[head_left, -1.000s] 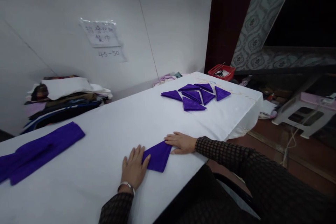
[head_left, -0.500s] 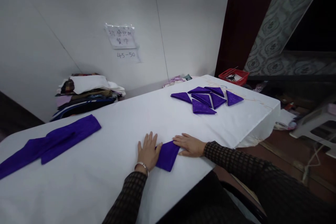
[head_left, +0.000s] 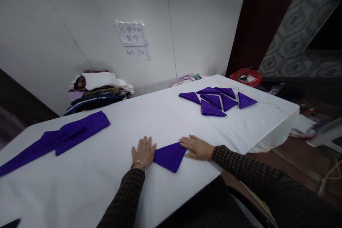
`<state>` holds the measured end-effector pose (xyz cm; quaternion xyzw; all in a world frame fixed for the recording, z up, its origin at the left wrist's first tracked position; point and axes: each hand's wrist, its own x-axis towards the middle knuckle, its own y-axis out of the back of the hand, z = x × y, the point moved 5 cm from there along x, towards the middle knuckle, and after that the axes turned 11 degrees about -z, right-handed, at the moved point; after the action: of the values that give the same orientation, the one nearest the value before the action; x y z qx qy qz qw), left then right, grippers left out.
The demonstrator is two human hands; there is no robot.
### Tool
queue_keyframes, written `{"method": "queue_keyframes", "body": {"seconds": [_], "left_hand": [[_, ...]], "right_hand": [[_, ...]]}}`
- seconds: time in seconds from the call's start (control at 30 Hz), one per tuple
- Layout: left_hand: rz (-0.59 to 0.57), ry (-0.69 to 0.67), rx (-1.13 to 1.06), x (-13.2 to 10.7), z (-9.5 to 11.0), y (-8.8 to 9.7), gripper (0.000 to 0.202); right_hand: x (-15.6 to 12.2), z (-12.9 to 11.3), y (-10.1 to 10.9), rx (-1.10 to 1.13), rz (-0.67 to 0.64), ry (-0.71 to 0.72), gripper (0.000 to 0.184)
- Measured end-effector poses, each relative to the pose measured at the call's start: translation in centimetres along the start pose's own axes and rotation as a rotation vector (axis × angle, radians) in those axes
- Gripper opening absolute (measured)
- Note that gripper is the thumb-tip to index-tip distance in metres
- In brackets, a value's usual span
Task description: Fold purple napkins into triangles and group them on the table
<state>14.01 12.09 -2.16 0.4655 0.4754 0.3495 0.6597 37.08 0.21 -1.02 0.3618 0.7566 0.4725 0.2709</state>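
A purple cloth napkin (head_left: 170,157), folded into a triangle, lies flat on the white-covered table (head_left: 120,192) in front of me. My left hand (head_left: 144,154) rests palm down at its left corner, fingers spread, with a silver bracelet at the wrist. On the opposite side, the stretched fingertips of my right hand (head_left: 198,148) press on the napkin's upper right corner. Farther back on the right, several folded purple triangles (head_left: 213,110) lie close together. More purple cloth (head_left: 82,130), loosely laid out, stretches across the left part of the table.
Behind the table's far edge is a pile of folded clothes (head_left: 100,82). A red basket (head_left: 253,80) with scissors stands beyond the far right end. Paper signs (head_left: 133,39) hang on the wall. A light-coloured stool (head_left: 327,135) is on the floor at right.
My left hand has slid left off the napkin's middle to its left corner, uncovering more of the triangle. My right hand stays at its corner. The camera view has turned slightly left.
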Motion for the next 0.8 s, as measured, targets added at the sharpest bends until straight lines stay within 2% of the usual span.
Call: {"method": "queue_keyframes", "body": {"seconds": [0.1, 0.3, 0.37, 0.47, 0.53, 0.6, 0.7, 0.8], "left_hand": [[0.004, 0.025, 0.003, 0.2, -0.9, 0.1, 0.058], [0.008, 0.027, 0.002, 0.3, -0.9, 0.2, 0.059], [0.002, 0.075, 0.001, 0.3, -1.3, 0.5, 0.059], [0.009, 0.218, -0.034, -0.2, -2.2, 1.4, 0.059], [0.053, 0.255, -0.058, -0.7, -1.7, 2.3, 0.059], [0.115, 0.176, -0.058, -1.2, 0.0, 3.1, 0.058], [0.172, -0.073, -0.024, -1.6, 3.9, 3.1, 0.056], [0.104, -0.227, 0.011, -1.5, 6.1, 1.7, 0.056]], "right_hand": [[0.0, 0.0, -0.1, -0.01, 0.003, 0.003, 0.06], [-0.1, 0.0, 0.0, -0.017, 0.009, -0.006, 0.059], [-0.1, 0.0, 0.0, -0.017, 0.003, -0.006, 0.06], [-0.1, 0.1, -0.1, -0.014, 0.001, -0.004, 0.06], [-0.1, 0.1, -0.1, -0.011, 0.006, -0.001, 0.06], [-0.1, 0.1, -0.1, -0.009, 0.01, 0.003, 0.06], [0.0, 0.1, -0.1, -0.006, 0.012, 0.002, 0.06], [0.0, 0.0, -0.1, -0.005, 0.01, -0.003, 0.06]]}}
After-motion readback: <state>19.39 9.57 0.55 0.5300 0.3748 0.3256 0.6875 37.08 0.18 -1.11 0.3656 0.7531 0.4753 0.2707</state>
